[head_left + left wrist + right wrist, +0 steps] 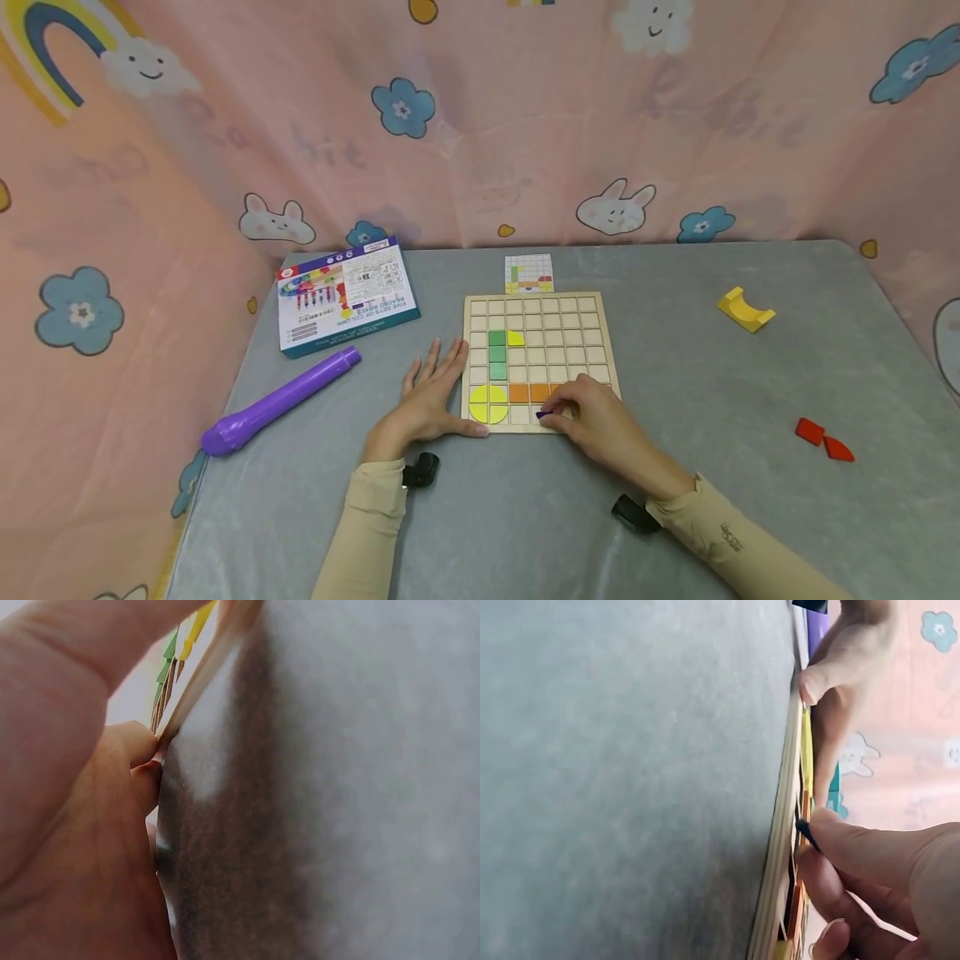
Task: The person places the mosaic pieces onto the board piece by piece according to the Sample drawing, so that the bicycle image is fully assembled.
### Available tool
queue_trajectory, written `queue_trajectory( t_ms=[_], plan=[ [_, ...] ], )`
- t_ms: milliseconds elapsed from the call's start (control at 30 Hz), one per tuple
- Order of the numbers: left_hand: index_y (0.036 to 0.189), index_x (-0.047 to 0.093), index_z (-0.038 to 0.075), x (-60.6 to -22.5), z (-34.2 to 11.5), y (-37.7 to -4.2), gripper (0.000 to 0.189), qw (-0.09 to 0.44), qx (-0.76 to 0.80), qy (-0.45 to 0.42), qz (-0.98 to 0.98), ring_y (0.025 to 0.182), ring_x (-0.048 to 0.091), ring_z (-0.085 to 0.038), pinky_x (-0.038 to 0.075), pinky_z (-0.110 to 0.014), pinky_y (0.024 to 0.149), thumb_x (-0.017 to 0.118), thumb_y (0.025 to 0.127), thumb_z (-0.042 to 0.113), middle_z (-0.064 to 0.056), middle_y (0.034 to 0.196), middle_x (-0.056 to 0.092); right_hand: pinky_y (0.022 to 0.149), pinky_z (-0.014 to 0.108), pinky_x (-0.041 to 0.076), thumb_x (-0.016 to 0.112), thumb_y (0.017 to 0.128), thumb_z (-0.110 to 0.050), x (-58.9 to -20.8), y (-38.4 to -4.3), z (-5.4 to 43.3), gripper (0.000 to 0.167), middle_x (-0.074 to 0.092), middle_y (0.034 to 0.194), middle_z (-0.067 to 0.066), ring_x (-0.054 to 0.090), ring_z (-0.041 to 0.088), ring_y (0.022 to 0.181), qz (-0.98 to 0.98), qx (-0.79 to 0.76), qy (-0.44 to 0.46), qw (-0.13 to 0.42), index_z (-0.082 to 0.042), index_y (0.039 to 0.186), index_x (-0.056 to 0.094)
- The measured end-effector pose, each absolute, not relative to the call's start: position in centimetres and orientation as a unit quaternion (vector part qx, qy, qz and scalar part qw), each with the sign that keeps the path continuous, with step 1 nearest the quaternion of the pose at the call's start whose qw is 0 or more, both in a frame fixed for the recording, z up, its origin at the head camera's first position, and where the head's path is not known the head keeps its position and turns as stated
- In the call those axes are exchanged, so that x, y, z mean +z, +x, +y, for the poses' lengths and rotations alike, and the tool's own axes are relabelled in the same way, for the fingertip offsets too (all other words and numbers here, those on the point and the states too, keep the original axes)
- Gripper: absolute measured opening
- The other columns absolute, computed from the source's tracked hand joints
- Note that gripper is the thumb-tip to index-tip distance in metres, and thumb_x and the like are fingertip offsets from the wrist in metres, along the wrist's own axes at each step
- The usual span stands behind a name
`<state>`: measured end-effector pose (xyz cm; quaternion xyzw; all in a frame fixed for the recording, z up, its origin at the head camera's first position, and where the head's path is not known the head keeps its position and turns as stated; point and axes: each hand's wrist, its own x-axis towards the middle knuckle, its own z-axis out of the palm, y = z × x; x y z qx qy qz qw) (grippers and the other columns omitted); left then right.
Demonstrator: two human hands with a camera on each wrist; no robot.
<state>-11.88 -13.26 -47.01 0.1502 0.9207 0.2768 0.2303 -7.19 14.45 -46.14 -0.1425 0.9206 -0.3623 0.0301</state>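
Observation:
A wooden grid board (590, 335) lies on the grey table. My left hand (423, 408) rests against its left side, fingers spread along the edge and thumb at the near-left corner. Between thumb and fingertips, my right hand (600, 425) pinches a small dark purple tile (543, 414) over the board's nearest row; the right wrist view has this tile (807, 832) edge-on. Green square tiles (497, 354) form a column, with a yellow quarter-round tile (516, 338) beside the top one. Yellow quarter-round tiles (480, 411) make a circle at the near-left corner, and orange square tiles (538, 392) line up to its right.
A small pattern card (528, 275) lies just beyond the board. At left are a flat printed box (348, 296) and a purple club-shaped tube (281, 402). A yellow arched block (745, 310) and two red tiles (810, 431) lie at right. Patterned pink cloth hangs behind.

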Motion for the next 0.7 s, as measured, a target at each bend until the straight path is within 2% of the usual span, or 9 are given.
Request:
queue_trajectory(
  t_ms=[233, 433, 700],
  plan=[
    [0.173, 0.003, 0.022, -47.1, -13.3, -11.8, 0.132, 0.229, 0.276, 0.149, 0.921, 0.166, -0.019, -0.024, -0.012, -0.056, 0.132, 0.093, 0.079, 0.047, 0.006, 0.180, -0.004, 0.074, 0.031, 0.049, 0.092, 0.082, -0.014, -46.6, -7.9, 13.7, 0.017, 0.060, 0.088, -0.004, 0.049, 0.014, 0.089, 0.932, -0.331, -0.146, 0.015, -0.018, 0.084, 0.076],
    [0.173, 0.003, 0.022, -47.0, -13.2, -11.7, 0.133, 0.231, 0.279, 0.147, 0.921, 0.166, -0.019, -0.024, -0.012, -0.056, 0.132, 0.094, 0.079, 0.047, 0.006, 0.180, -0.004, 0.073, 0.032, 0.045, 0.094, 0.080, -0.013, -46.6, -8.5, 13.5, 0.026, 0.056, 0.091, 0.000, 0.047, 0.017, 0.090, 0.934, -0.334, -0.128, 0.011, -0.018, 0.082, 0.069],
    [0.173, 0.003, 0.022, -47.0, -13.2, -11.9, 0.133, 0.229, 0.275, 0.148, 0.922, 0.166, -0.019, -0.024, -0.011, -0.056, 0.132, 0.093, 0.079, 0.047, 0.006, 0.180, -0.003, 0.068, 0.029, 0.042, 0.093, 0.081, -0.014, -46.4, -8.7, 13.6, 0.016, 0.057, 0.090, -0.002, 0.043, 0.016, 0.086, 0.936, -0.318, -0.147, 0.019, -0.021, 0.079, 0.079]
  ],
)
